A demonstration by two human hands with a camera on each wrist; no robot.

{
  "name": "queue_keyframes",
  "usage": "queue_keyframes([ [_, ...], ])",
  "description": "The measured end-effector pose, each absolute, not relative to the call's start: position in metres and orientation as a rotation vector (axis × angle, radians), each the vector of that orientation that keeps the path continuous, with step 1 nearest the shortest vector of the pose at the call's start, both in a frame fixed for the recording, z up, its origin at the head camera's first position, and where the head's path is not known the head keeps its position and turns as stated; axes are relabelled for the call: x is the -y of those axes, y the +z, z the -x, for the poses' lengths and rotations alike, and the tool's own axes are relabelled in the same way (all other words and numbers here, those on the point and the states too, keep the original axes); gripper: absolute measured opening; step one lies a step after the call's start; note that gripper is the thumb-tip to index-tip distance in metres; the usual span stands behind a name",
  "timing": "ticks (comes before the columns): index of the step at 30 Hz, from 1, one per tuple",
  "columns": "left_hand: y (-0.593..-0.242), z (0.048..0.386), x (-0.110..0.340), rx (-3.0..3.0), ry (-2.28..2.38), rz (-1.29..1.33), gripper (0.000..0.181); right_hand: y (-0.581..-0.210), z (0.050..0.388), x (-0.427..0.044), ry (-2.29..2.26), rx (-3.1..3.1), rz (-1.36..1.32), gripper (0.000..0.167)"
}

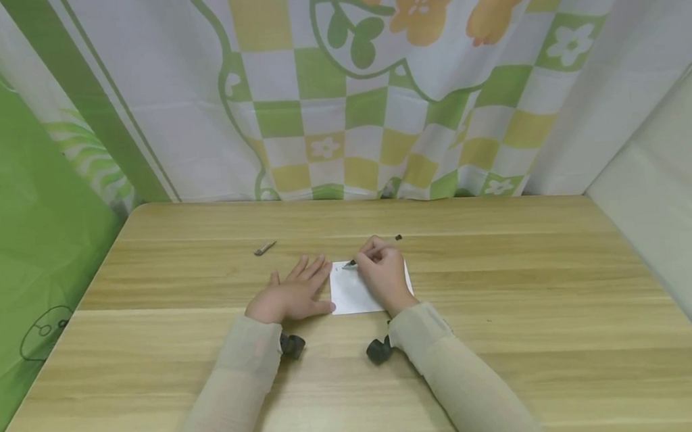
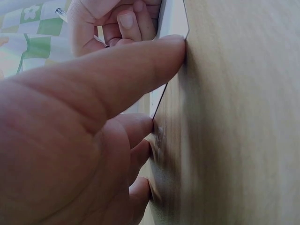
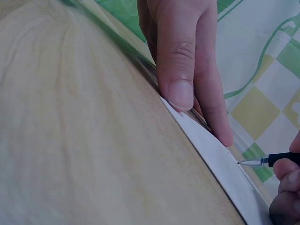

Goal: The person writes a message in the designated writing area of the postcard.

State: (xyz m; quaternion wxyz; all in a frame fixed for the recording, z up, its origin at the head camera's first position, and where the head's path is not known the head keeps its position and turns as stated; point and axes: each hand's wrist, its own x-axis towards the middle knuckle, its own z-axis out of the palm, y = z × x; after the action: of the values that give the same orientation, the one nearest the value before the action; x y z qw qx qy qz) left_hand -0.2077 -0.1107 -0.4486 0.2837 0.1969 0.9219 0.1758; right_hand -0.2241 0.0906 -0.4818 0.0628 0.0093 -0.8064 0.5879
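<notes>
A white sheet of paper (image 1: pixel 352 293) lies on the wooden table, with small marks near its upper left corner. My right hand (image 1: pixel 384 274) pinches a pen (image 1: pixel 352 264), its tip at the paper near those marks; the right wrist view shows the pen's clear tip and dark grip (image 3: pixel 281 159) against the sheet (image 3: pixel 206 145). With fingers spread, my left hand (image 1: pixel 294 295) rests at the paper's left edge. In the left wrist view the thumb of my left hand (image 2: pixel 93 93) presses the corner of the paper (image 2: pixel 176 21).
Beyond the hands, a small brown and metallic item (image 1: pixel 265 248) lies to the left and a small black piece (image 1: pixel 398 237) to the right. A patterned curtain (image 1: pixel 325 109) hangs at the table's back edge. Green fabric (image 1: pixel 15 201) hangs at the left.
</notes>
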Motion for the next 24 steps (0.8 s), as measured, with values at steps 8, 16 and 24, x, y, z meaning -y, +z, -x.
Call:
queue_keyframes([
  [8, -0.44, 0.204, 0.109, -2.454, 0.46, -0.518, 0.087, -0.482, 0.224, -0.09, 1.776, 2.432, -0.035, 0.011],
  [16, -0.436, 0.203, 0.109, -2.452, 0.465, -0.529, 0.085, -0.481, 0.223, -0.09, 1.785, 2.441, -0.01, 0.01],
  [24, -0.451, 0.21, 0.111, -2.462, 0.461, -0.511, 0.087, -0.482, 0.224, -0.09, 1.785, 2.443, -0.017, 0.01],
])
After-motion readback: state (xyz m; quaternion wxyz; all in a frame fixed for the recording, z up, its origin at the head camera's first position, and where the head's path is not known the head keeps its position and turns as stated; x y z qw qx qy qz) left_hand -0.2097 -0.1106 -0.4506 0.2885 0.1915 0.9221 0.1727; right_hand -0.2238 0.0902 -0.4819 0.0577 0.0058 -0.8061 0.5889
